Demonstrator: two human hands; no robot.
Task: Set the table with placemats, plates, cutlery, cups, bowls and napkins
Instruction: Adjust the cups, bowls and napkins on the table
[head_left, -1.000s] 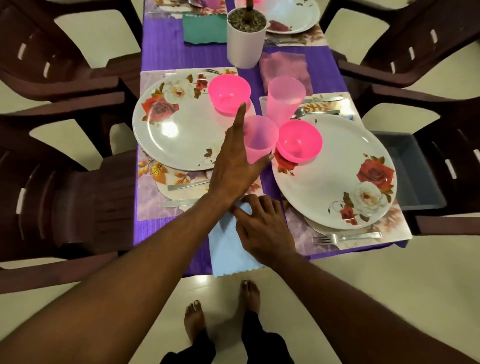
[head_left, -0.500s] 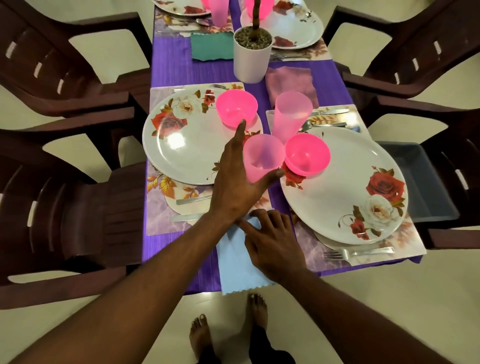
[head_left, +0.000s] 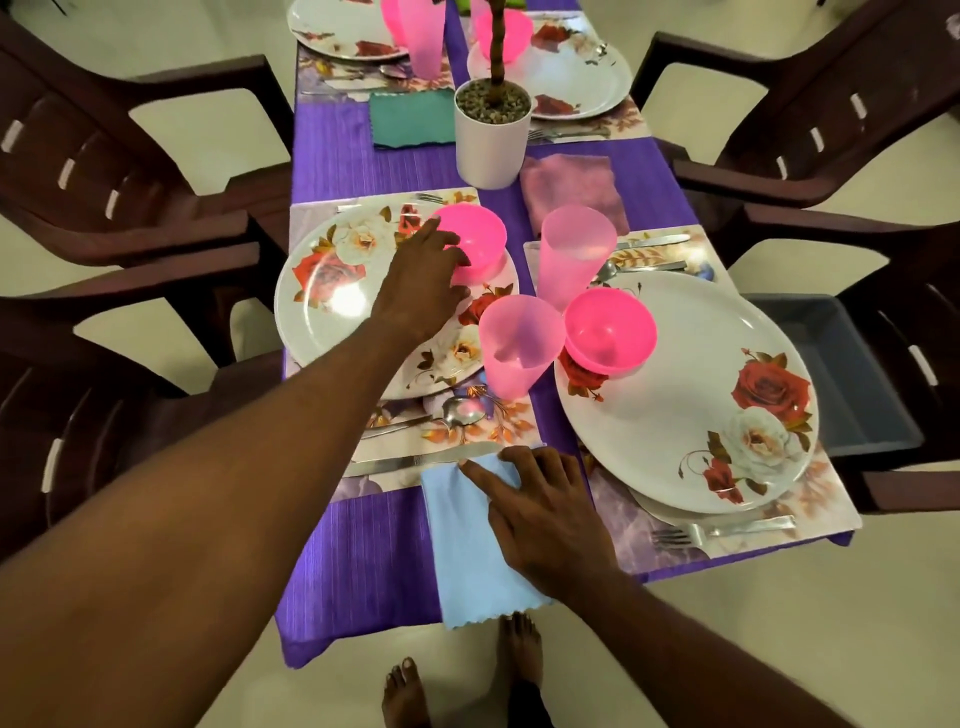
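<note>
A: Starting at our left, we have a floral plate (head_left: 332, 306) on its placemat (head_left: 441, 431), with a spoon (head_left: 457, 413) and a knife (head_left: 415, 460) lying on the mat just below the plate.

B: And our left hand (head_left: 421, 283) is over that plate, fingers curled against the near side of the pink bowl (head_left: 475, 241) that sits on the plate's far edge. Whether they truly grip it, we cannot tell.

A: Moving right, a pink cup (head_left: 517, 345) stands upright between the two plates, a second pink cup (head_left: 574, 254) behind it.

B: Below them, our right hand (head_left: 550, 512) rests on the light blue napkin (head_left: 467, 551), fingers spread and fairly straight, pressing it flat. The napkin lies on the purple tablecloth (head_left: 353, 566) at the near edge, hanging slightly over.

A: Further right we see another pink bowl (head_left: 610, 332) on the second floral plate (head_left: 701, 395), with a fork (head_left: 722, 532) on the mat below it.

B: Beyond that, a grey bin (head_left: 852, 374) sits on a brown chair (head_left: 914, 312).
</note>
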